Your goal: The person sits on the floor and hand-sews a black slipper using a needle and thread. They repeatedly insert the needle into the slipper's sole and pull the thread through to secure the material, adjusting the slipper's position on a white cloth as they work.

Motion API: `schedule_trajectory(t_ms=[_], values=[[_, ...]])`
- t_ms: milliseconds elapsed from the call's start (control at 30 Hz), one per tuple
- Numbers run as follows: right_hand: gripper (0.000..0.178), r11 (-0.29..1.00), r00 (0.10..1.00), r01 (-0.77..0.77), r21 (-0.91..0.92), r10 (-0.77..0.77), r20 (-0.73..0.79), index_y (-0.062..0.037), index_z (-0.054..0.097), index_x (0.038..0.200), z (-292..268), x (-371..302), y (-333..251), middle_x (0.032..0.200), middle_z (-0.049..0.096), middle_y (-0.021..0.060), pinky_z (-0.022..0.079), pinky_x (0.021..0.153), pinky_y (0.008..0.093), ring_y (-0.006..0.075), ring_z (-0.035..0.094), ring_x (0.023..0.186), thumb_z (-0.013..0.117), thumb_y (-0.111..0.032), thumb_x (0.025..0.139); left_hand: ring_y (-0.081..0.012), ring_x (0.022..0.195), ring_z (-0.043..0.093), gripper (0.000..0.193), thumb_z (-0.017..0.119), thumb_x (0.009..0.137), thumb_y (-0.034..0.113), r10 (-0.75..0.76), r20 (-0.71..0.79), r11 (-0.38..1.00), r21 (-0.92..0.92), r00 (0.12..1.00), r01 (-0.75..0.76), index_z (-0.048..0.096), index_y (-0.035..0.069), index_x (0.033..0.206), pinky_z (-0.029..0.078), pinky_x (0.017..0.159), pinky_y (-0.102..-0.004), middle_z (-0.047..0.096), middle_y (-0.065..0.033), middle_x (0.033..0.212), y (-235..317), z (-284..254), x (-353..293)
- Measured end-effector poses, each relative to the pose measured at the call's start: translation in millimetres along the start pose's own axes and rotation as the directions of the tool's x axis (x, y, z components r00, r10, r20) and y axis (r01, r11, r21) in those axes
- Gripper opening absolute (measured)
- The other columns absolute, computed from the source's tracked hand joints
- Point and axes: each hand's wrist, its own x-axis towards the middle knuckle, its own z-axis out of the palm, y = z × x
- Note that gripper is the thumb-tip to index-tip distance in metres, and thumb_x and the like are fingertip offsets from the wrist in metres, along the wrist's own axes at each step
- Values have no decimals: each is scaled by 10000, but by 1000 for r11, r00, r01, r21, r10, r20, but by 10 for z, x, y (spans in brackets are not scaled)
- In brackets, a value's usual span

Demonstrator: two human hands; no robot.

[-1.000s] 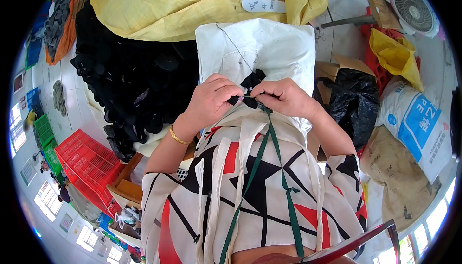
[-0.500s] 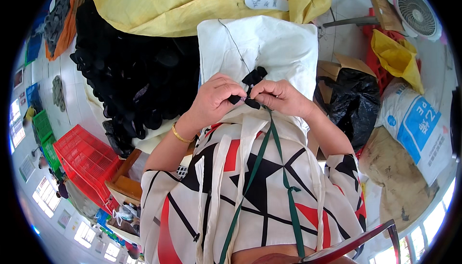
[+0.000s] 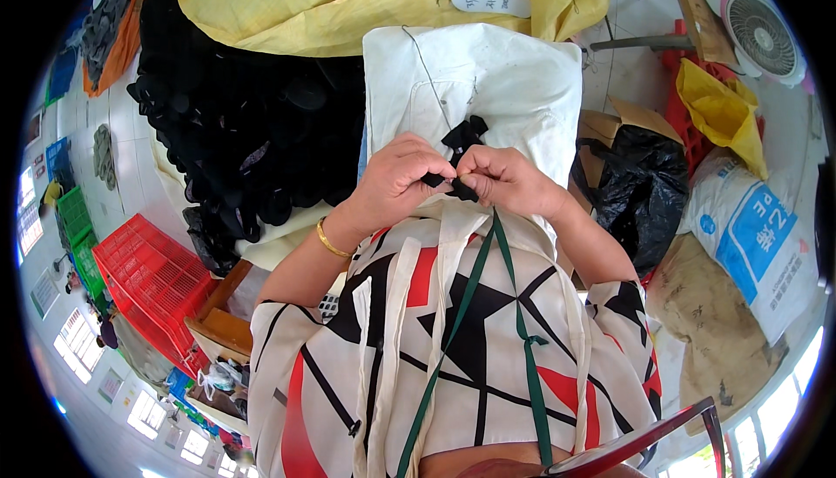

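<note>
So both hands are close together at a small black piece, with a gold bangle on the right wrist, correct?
Almost: the head view shows the gold bangle on the left wrist. The left hand and right hand are close together at a small black piece.

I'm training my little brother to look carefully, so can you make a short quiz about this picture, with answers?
1. Which is nearer the shiny gold bangle: the person's left grip or right grip?
2. True or false: the red slatted plastic crate is on the picture's left side.
3. What do both grips touch?
a) a flat white sole-shaped piece
b) a small black fabric piece
c) a round pink-and-white fan

Key: 1. Left grip. 2. True. 3. b
</note>
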Motion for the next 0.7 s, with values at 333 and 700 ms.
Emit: schedule_trajectory(t_ms=[333,700], values=[[295,1000,1000,22,-2,-22,22,-49,506,1261,21,80,-147,721,549,-30,408,585,251,55,507,664,550,-194,1007,-194,779,589,175,807,769,81,-189,76,972,-124,979,198,694,67,902,485,725,-307,668,-22,816,-12,16,-81],[102,542,852,306,-783,-523,-29,-80,664,929,23,194,-120,740,591,54,483,580,335,224,594,679,704,-130,849,-45,730,587,197,762,816,81,-626,98,732,-268,774,626,701,-36,963,495,653,-220,694,-31,843,-113,115,-179]])
